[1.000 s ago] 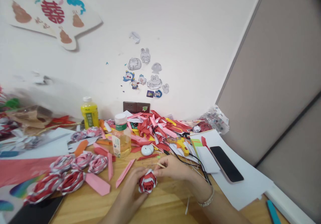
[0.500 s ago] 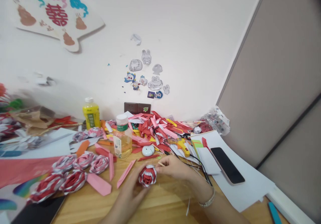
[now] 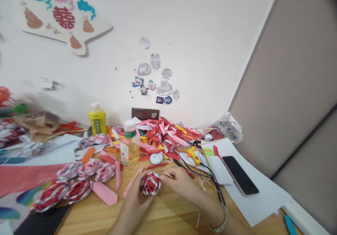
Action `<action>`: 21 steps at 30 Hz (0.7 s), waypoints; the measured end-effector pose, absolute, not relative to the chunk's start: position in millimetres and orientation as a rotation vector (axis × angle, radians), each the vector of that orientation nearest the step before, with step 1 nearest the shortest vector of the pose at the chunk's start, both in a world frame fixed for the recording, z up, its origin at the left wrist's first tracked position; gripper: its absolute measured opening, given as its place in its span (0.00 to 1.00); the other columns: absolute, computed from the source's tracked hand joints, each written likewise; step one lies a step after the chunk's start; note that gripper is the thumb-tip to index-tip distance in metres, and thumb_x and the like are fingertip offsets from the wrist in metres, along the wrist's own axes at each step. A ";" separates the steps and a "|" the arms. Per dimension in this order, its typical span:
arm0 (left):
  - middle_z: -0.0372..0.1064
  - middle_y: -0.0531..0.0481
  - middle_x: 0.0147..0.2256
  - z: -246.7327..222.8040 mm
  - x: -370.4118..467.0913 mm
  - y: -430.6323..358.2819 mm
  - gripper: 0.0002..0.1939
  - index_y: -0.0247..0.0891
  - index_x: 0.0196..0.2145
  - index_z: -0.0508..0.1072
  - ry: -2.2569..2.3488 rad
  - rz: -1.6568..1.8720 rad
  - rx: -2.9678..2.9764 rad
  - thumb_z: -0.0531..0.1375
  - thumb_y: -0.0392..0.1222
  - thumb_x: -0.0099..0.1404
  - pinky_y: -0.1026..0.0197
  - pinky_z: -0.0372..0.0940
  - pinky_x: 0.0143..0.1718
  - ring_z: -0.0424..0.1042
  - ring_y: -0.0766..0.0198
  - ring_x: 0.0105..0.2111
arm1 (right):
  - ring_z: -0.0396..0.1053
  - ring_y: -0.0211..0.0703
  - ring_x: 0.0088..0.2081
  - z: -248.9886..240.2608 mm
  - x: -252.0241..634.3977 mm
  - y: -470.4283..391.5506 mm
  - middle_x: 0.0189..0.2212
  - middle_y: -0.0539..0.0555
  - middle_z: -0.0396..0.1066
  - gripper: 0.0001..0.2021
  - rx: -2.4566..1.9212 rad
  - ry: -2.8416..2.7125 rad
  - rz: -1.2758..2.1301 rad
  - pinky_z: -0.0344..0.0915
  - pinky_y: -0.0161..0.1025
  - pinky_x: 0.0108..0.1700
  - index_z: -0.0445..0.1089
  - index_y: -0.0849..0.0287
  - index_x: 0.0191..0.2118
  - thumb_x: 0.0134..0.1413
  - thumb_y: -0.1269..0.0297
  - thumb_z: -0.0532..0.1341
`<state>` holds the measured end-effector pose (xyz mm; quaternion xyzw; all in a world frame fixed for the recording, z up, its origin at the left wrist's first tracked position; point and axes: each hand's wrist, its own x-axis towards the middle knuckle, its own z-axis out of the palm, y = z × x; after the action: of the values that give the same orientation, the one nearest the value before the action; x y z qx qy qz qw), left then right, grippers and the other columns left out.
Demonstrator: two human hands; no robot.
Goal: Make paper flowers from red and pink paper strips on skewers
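Observation:
My left hand (image 3: 138, 196) is wrapped round a red-and-white paper rose (image 3: 151, 183), its spiral face toward me. At the rose's right edge, my right hand (image 3: 179, 182) pinches a thin wooden stick (image 3: 169, 175); its fingertips touch or nearly touch the petals. Several finished roses, such as a red-and-white one (image 3: 78, 190) and a pink-and-white one (image 3: 105, 172), lie to the left. A folded pink paper strip (image 3: 105, 193) is beside them, and another pink strip (image 3: 131, 185) lies partly behind my left hand.
A heap of folded red and pink strips (image 3: 158, 133) lies against the wall. Before it stand a tea bottle (image 3: 130, 145) and a yellow bottle (image 3: 97, 119). An earbud case (image 3: 156, 158), a yellow glue gun (image 3: 194, 156) with black cables, and a phone (image 3: 240, 175) are also there.
Both hands and the rose have shifted slightly left relative to the table. The right hand's fingertips have come closer to the rose's edge. The camera view has moved a little.

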<state>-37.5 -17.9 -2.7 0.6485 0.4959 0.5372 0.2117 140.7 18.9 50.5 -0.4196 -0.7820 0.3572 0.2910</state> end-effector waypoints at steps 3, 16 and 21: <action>0.73 0.43 0.44 7.1 -36.3 -20.4 0.18 0.40 0.44 0.68 1.386 1.494 1.923 0.60 0.41 0.53 0.45 0.65 0.50 0.69 0.49 0.48 | 0.61 0.35 0.27 63.1 136.9 10.9 0.24 0.47 0.67 0.06 -1.158 -2.096 0.676 0.53 0.30 0.28 0.71 0.60 0.28 0.53 0.64 0.61; 0.74 0.45 0.39 14.3 -32.0 -24.4 0.15 0.40 0.44 0.67 1.302 1.489 2.121 0.56 0.36 0.57 0.54 0.71 0.39 0.74 0.55 0.40 | 0.66 0.38 0.32 57.5 124.8 0.0 0.28 0.49 0.70 0.05 -1.092 -2.198 0.274 0.58 0.33 0.34 0.70 0.59 0.30 0.54 0.73 0.59; 0.74 0.44 0.39 11.0 -33.5 -23.6 0.15 0.39 0.44 0.67 1.307 1.497 2.150 0.58 0.36 0.56 0.54 0.71 0.39 0.74 0.55 0.39 | 0.65 0.36 0.29 53.8 121.4 2.3 0.24 0.48 0.69 0.07 -1.164 -2.090 0.426 0.55 0.31 0.30 0.69 0.61 0.26 0.50 0.78 0.60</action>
<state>-33.5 -23.6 11.0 0.7303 0.4438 0.5083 0.1068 121.4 2.3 53.8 -0.4492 -0.8062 0.1642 0.3482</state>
